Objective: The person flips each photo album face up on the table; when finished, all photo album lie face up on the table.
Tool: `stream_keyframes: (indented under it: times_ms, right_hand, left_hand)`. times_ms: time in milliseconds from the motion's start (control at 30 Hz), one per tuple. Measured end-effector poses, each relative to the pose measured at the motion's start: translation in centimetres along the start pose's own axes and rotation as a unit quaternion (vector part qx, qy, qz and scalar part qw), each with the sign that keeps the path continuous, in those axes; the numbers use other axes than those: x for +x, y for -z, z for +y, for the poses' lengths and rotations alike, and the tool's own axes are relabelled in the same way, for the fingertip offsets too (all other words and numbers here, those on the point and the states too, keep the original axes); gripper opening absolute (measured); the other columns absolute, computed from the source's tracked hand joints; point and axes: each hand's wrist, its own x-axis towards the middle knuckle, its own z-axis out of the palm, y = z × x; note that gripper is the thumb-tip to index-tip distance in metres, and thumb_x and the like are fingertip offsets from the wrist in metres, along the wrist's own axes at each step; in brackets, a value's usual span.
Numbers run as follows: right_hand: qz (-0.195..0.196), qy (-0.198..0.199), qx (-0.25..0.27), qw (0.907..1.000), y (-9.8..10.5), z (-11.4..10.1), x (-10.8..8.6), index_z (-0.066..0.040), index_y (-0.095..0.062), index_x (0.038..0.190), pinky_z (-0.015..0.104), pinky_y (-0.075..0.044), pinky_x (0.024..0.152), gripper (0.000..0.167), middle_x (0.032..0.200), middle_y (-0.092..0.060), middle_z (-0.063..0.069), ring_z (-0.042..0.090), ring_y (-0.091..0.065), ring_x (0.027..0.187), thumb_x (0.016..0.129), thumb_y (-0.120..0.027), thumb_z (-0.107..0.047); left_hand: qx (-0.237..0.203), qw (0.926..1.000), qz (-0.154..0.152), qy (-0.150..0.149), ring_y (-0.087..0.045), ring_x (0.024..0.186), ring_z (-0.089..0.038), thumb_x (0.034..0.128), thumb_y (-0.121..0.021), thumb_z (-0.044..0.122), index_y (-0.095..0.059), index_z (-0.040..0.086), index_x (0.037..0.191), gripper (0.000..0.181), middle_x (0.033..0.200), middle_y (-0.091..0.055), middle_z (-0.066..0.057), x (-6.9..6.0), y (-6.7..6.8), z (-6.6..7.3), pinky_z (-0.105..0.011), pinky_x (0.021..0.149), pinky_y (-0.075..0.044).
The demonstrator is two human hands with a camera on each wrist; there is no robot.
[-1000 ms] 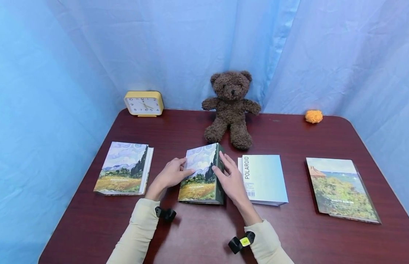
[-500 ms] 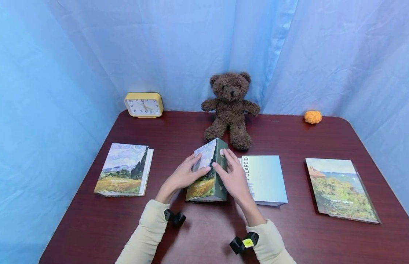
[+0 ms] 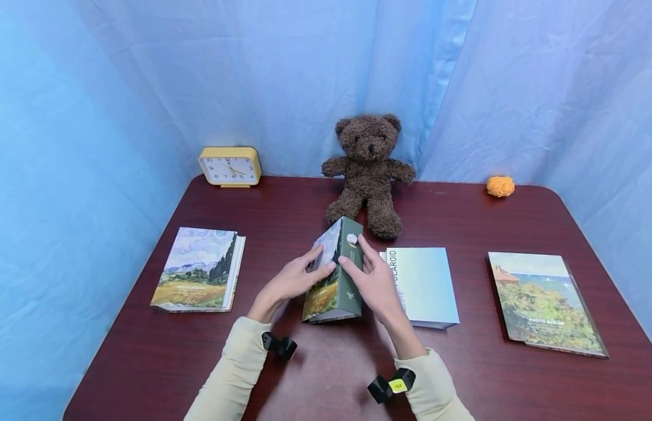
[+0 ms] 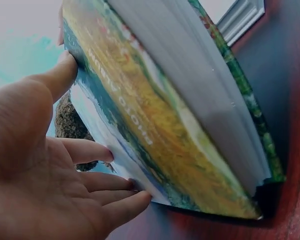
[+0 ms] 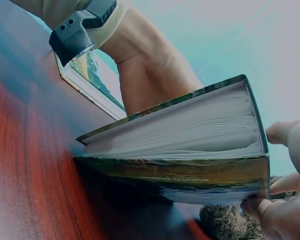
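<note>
In front of the teddy bear (image 3: 368,176), the green-spined photo album (image 3: 333,285) now tilts steeper, apparently mid-turn, right hand (image 3: 376,285) gripping its spine (image 3: 349,303), left hand (image 3: 293,280) resting straight fingers on its cover (image 4: 132,97).

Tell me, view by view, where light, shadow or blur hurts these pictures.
Head view: a pale sheen on the table near the bottom edge, a dark shadow beside the left sleeve; left wrist view: soft lettering on the held photo album, washed-out area at top left; right wrist view: deep shadow below the album, pale haze at upper right.
</note>
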Motion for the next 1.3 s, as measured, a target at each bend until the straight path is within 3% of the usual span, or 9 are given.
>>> stream_keyframes:
  times_ms: [267, 500, 633, 733, 933, 1167, 1300]
  right_hand:
    - [-0.005, 0.016, -0.001, 0.9999, -0.2, -0.3, 0.1, -0.018, -0.030, 0.151, 0.026, -0.035, 0.107, 0.071, 0.154, -0.031, 0.011, 0.018, -0.034, 0.140, 0.091, -0.067, -0.027]
    - [-0.016, 0.031, -0.002, 0.9994, -0.6, -1.0, 0.0, -0.015, -0.034, 0.149, 0.022, -0.037, 0.105, 0.064, 0.152, -0.036, 0.009, 0.019, -0.039, 0.137, 0.093, -0.064, -0.020]
    - [-0.015, 0.056, -0.015, 0.9982, -1.1, -1.5, -0.1, -0.013, -0.036, 0.148, 0.026, -0.039, 0.104, 0.062, 0.150, -0.038, 0.012, 0.022, -0.041, 0.136, 0.092, -0.063, -0.018]
    - [-0.012, 0.072, -0.030, 0.9969, -1.6, -1.8, 0.0, -0.012, -0.037, 0.148, 0.025, -0.040, 0.103, 0.062, 0.150, -0.038, 0.012, 0.023, -0.042, 0.135, 0.092, -0.064, -0.017]
    - [-0.016, 0.072, -0.046, 0.9962, -2.7, -2.4, -0.1, -0.015, -0.035, 0.149, 0.019, -0.040, 0.102, 0.063, 0.150, -0.038, 0.004, 0.018, -0.041, 0.136, 0.093, -0.064, -0.020]
    - [-0.029, 0.093, -0.050, 0.9940, -3.6, -4.6, -1.2, -0.004, -0.036, 0.147, 0.030, -0.039, 0.106, 0.058, 0.149, -0.038, 0.013, 0.025, -0.044, 0.134, 0.094, -0.060, -0.012]
    - [-0.035, 0.092, -0.058, 0.9934, -4.0, -4.9, -1.4, -0.004, -0.036, 0.147, 0.033, -0.038, 0.107, 0.056, 0.149, -0.039, 0.014, 0.026, -0.045, 0.133, 0.096, -0.058, -0.012]
  left_hand:
    - [-0.065, 0.9978, 0.001, -0.013, -0.026, 0.143, -0.024, 0.0966, -0.053, 0.041, -0.029, 0.013, 0.151, 0.066, 0.156, -0.029, -0.007, -0.1, 0.2, -0.4, -0.044, 0.115, -0.027]
    - [-0.116, 0.9921, -0.015, -0.044, -0.023, 0.144, -0.015, 0.0974, -0.051, 0.043, -0.026, 0.021, 0.152, 0.064, 0.157, -0.025, 0.003, -0.3, 0.9, -1.1, -0.042, 0.116, -0.026]
    - [-0.152, 0.9862, -0.009, -0.065, -0.023, 0.144, -0.013, 0.0982, -0.050, 0.041, -0.024, 0.027, 0.152, 0.062, 0.157, -0.024, 0.005, -0.7, 1.3, -0.8, -0.040, 0.116, -0.026]
    - [-0.194, 0.9776, 0.000, -0.081, -0.029, 0.142, -0.017, 0.0990, -0.051, 0.035, -0.024, 0.027, 0.152, 0.060, 0.157, -0.026, 0.001, -0.9, 1.5, -0.5, -0.042, 0.112, -0.032]
    - [-0.252, 0.9617, 0.014, -0.106, -0.038, 0.138, -0.023, 0.0997, -0.052, 0.023, -0.025, 0.029, 0.152, 0.059, 0.155, -0.030, -0.004, -1.3, 2.1, -0.4, -0.045, 0.102, -0.044]
    - [-0.267, 0.9568, 0.031, -0.110, -0.043, 0.134, -0.024, 0.0987, -0.054, 0.024, -0.031, 0.033, 0.150, 0.057, 0.152, -0.036, -0.004, -1.9, 2.9, -0.9, -0.043, 0.097, -0.049]
    - [-0.279, 0.9529, 0.034, -0.114, -0.045, 0.133, -0.026, 0.0989, -0.053, 0.022, -0.031, 0.031, 0.150, 0.056, 0.150, -0.038, -0.006, -2.1, 3.2, -1.3, -0.042, 0.096, -0.049]
